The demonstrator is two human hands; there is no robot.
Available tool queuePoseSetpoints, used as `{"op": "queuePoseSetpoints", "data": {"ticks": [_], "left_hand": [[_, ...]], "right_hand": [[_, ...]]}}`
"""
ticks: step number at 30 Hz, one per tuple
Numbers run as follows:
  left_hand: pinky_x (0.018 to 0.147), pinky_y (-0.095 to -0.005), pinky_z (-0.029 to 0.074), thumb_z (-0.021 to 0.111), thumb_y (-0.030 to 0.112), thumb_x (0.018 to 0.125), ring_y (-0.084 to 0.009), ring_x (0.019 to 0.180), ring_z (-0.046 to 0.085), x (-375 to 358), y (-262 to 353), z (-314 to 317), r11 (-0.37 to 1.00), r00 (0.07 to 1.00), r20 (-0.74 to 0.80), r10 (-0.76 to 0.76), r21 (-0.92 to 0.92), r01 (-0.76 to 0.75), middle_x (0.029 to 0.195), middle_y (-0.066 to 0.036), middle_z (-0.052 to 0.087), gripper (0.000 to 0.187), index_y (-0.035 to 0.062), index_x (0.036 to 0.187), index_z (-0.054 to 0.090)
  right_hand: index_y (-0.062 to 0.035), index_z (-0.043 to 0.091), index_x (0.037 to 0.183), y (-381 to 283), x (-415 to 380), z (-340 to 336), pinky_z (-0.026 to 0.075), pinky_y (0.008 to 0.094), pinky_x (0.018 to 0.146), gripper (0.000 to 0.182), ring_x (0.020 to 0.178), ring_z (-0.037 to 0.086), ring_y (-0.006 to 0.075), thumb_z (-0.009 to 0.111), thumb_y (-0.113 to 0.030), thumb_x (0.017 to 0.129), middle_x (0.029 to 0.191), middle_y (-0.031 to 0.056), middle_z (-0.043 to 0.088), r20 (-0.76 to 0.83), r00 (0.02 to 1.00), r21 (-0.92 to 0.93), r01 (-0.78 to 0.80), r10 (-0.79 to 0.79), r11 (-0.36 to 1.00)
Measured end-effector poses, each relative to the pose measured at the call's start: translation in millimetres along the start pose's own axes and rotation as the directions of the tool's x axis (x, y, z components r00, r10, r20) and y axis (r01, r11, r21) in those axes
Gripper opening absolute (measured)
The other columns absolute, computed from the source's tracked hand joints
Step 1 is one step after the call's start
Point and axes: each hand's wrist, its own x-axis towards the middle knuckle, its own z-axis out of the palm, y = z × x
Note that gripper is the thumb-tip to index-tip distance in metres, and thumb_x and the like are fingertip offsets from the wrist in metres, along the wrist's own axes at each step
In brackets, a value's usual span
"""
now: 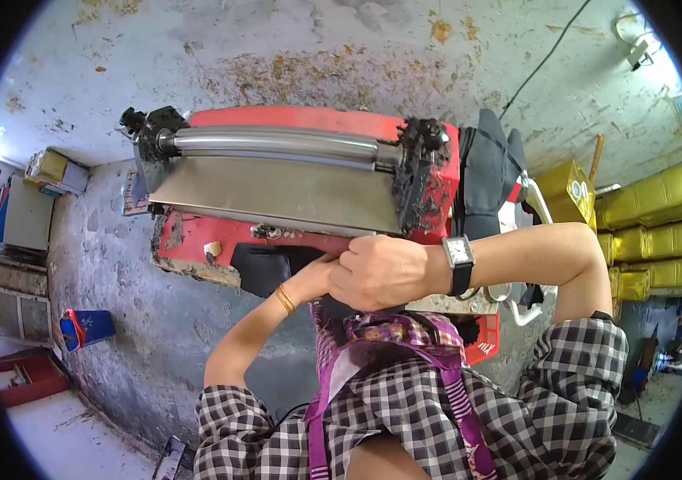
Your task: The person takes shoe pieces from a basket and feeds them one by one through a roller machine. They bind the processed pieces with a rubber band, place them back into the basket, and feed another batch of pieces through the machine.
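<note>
My right hand (379, 272), with a black-strapped watch (459, 254) on the wrist, is closed, its fingers curled in. Whatever it grips, if anything, is hidden behind the knuckles. Against it lies my left hand (311, 280), gold bangles (286, 298) at the wrist; its fingers are mostly covered by the right hand. Both hands are at the front edge of a red machine (325, 242) with a shiny metal roller (277, 146) and a sloping metal plate (273, 190). Beside my left hand is a flat black piece (263, 270) on the machine's front ledge.
Dark clumps of residue (421, 176) coat the machine's right roller mount. Black cloth-like material (481, 176) hangs on the machine's right side. A red crate (482, 338) stands low at the right. Gold-wrapped packages (649, 240) are stacked farther right; a blue box (87, 328) sits on the floor at left.
</note>
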Motion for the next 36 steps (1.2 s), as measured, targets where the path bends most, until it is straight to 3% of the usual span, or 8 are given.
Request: {"op": "queuePoseSetpoints", "data": {"ticks": [5,11,14,19,26,29,31,36], "left_hand": [[0.093,-0.0387,0.040,0.062,0.007,0.067,-0.0213,0.102,0.054,-0.1,11.6,-35.5,0.995,0.999,-0.050,-0.015,-0.097,0.010,0.104,-0.002,0.060,0.041,0.0141,0.107,0.059],[0.065,-0.0423,0.046,0.061,0.011,0.082,-0.0371,0.076,0.060,4.9,56.6,-147.8,0.719,0.708,-0.246,-0.662,-0.476,0.506,0.081,-0.018,0.061,0.022,0.0046,0.102,0.053],[0.062,-0.0384,0.045,0.061,0.018,0.082,-0.0354,0.071,0.060,17.9,26.7,-168.6,0.574,0.619,-0.081,-0.781,-0.483,0.661,0.075,-0.021,0.059,0.025,-0.0017,0.096,0.056],[0.053,-0.0273,0.040,0.063,0.016,0.083,-0.0092,0.059,0.054,1.4,-0.1,-154.4,0.117,0.483,0.127,-0.866,-0.889,0.443,0.066,-0.006,0.060,0.029,-0.0089,0.097,0.060],[0.062,-0.0268,0.047,0.066,0.019,0.080,-0.0138,0.064,0.061,26.5,-20.5,-190.0,0.474,0.357,-0.312,-0.881,-0.552,0.687,0.067,-0.005,0.063,0.024,-0.0003,0.094,0.064],[0.067,-0.0284,0.050,0.065,0.018,0.080,-0.0212,0.071,0.066,19.1,40.3,-196.2,0.563,0.417,-0.378,-0.827,-0.573,0.596,0.077,-0.011,0.066,0.019,0.0035,0.092,0.065],[0.069,-0.0345,0.050,0.066,0.018,0.078,-0.0243,0.075,0.064,26.1,59.5,-153.1,0.526,0.793,0.182,-0.581,-0.659,0.537,0.078,-0.009,0.064,0.015,0.0070,0.088,0.064],[0.085,-0.0373,0.041,0.068,0.028,0.073,-0.0223,0.097,0.056,43.0,26.1,15.3,0.975,0.972,-0.084,-0.219,-0.057,0.215,0.085,-0.005,0.061,0.021,0.0106,0.083,0.061]], "right_hand": [[-0.0148,0.054,0.121,131.0,11.1,-17.5,0.043,0.0354,0.094,0.046,0.111,0.052,0.0231,0.057,-0.013,0.075,0.122,0.0092,0.051,0.078,0.990,-0.278,-0.088,0.114,0.957],[-0.0102,0.054,0.117,260.7,-2.9,-10.6,0.045,0.0382,0.085,0.036,0.093,0.059,0.0277,0.051,-0.005,0.082,0.093,0.0098,0.061,0.441,0.573,-0.224,-0.675,0.690,0.703],[-0.0042,0.059,0.106,290.9,-20.3,49.3,0.047,0.0371,0.081,0.024,0.087,0.060,0.0247,0.051,-0.006,0.083,0.091,0.0103,0.061,0.185,0.899,0.150,-0.426,0.398,0.892],[-0.0002,0.061,0.103,280.9,-4.3,63.5,0.047,0.0346,0.081,0.024,0.090,0.059,0.0200,0.054,-0.009,0.081,0.088,0.0108,0.062,0.675,0.686,0.458,-0.678,0.271,0.575],[0.0032,0.063,0.098,263.3,9.1,112.7,0.044,0.0303,0.075,0.027,0.080,0.054,0.0118,0.061,-0.016,0.078,0.085,0.0044,0.063,0.806,0.583,0.515,-0.775,0.100,0.365],[0.0021,0.066,0.091,259.6,10.0,96.4,0.043,0.0290,0.069,0.026,0.074,0.053,0.0095,0.068,-0.020,0.076,0.076,0.0011,0.062,0.769,0.588,0.545,-0.808,0.251,0.225],[0.0008,0.067,0.099,280.4,3.1,106.7,0.046,0.0277,0.074,0.031,0.079,0.058,0.0092,0.071,-0.019,0.076,0.083,0.0026,0.067,0.732,0.555,0.508,-0.831,0.395,0.226],[0.0029,0.060,0.079,308.0,1.5,43.6,0.042,0.0375,0.062,0.024,0.067,0.054,0.0183,0.070,-0.018,0.076,0.069,0.0120,0.057,0.510,0.563,0.337,-0.826,0.650,0.451]]}}
